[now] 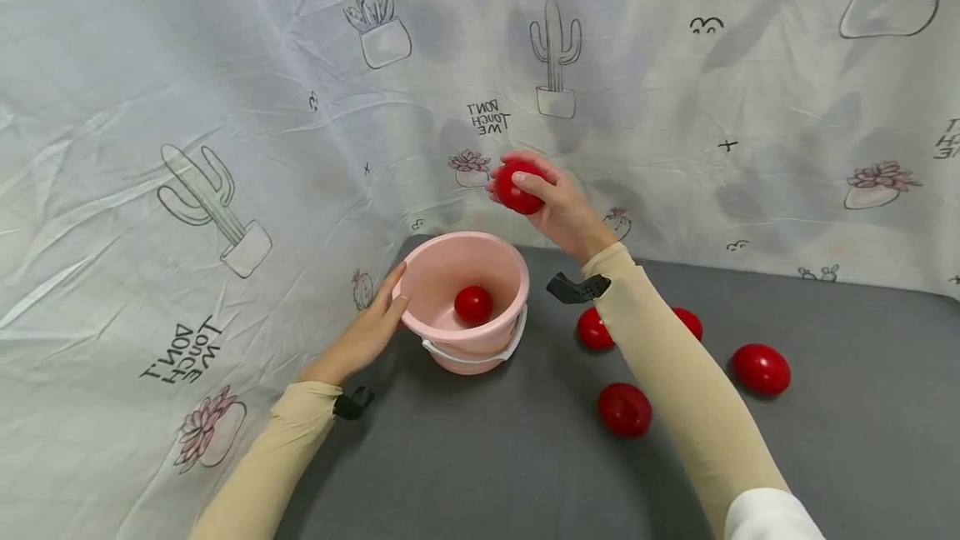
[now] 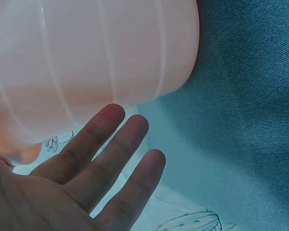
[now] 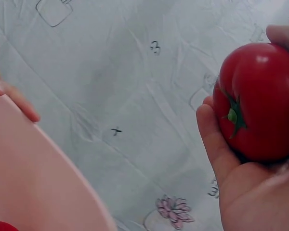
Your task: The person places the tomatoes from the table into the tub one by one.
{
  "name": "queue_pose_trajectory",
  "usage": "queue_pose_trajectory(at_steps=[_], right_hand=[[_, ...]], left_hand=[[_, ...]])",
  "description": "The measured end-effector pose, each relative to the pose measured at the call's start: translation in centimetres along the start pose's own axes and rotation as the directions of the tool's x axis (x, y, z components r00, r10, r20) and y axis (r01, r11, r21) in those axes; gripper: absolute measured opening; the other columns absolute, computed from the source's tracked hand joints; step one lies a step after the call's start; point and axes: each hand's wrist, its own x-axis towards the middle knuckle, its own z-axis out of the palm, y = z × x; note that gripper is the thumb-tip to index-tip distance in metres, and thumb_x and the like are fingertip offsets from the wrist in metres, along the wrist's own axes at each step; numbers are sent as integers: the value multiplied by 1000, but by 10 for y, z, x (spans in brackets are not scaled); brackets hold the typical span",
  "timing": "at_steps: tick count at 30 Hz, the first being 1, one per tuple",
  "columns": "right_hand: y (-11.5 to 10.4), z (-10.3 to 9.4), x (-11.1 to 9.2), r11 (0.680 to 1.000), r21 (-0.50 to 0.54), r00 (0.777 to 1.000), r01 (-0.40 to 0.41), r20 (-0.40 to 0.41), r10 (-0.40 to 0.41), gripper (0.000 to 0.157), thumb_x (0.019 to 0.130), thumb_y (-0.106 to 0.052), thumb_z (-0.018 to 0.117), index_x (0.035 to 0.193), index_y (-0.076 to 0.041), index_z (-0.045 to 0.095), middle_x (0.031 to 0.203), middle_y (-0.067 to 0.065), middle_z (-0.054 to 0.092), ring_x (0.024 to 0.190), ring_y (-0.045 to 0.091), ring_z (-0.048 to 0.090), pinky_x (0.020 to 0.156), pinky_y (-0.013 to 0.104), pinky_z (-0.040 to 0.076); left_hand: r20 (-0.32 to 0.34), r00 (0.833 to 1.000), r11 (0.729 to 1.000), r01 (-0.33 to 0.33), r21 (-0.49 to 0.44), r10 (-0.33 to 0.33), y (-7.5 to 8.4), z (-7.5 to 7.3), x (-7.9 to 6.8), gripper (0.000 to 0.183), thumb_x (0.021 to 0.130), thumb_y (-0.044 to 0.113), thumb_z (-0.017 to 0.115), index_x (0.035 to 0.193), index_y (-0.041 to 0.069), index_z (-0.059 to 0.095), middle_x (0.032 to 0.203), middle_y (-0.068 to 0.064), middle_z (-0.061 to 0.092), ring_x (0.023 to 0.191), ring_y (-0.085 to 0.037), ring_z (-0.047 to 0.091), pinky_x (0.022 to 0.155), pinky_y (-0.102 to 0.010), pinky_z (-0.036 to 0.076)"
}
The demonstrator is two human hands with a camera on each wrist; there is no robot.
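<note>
A pink bucket (image 1: 420,327) with a white handle stands on the grey tabletop, one red tomato (image 1: 474,306) lying inside it. The left hand (image 1: 367,332) holds the bucket's rim at its left side by thumb and forefinger. Three other fingers (image 2: 130,130) stretch along the outside wall in the left wrist view. Above and slightly right of the bucket, the right hand (image 1: 564,211) grips another tomato (image 3: 262,103), whose green stem shows in the right wrist view. Its thumb lies across the near side of that tomato, which is clear of the rim.
Right of the bucket, a tomato (image 1: 625,410) lies near the right forearm, with a second tomato (image 1: 762,369) farther right. Two more, a tomato (image 1: 592,330) and a tomato (image 1: 687,322), are partly covered by the sleeve. A printed cloth (image 1: 652,82) hangs behind and at left.
</note>
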Motion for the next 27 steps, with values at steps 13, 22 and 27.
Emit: queue_pose_trajectory(at_steps=[13,22,27], right_hand=[[45,6,22,989,-43,985,-143,89,146,35,95,-14,58,130,-16,60,121,5,66,112,22,65,101,36,55],[62,7,29,975,-83,970,-204,114,213,32,93,-15,59,125,-19,62,121,5,67,113,23,64,102,39,54],[72,9,29,968,-101,960,-230,142,242,34,93,-17,63,127,-20,62,124,6,67,116,24,63,109,49,48]], left_hand=[[-33,999,1000,-13,-25,12,-7,9,11,56,109,51,31,157,55,3,158,-10,45,130,-35,59,114,-66,33],[-36,999,1000,-8,-24,7,-2,6,9,57,108,53,32,157,55,4,165,-7,33,142,-37,47,117,-67,29],[-28,1000,999,10,-42,-11,-2,8,6,57,108,54,33,157,56,5,166,-6,31,143,-37,47,117,-67,28]])
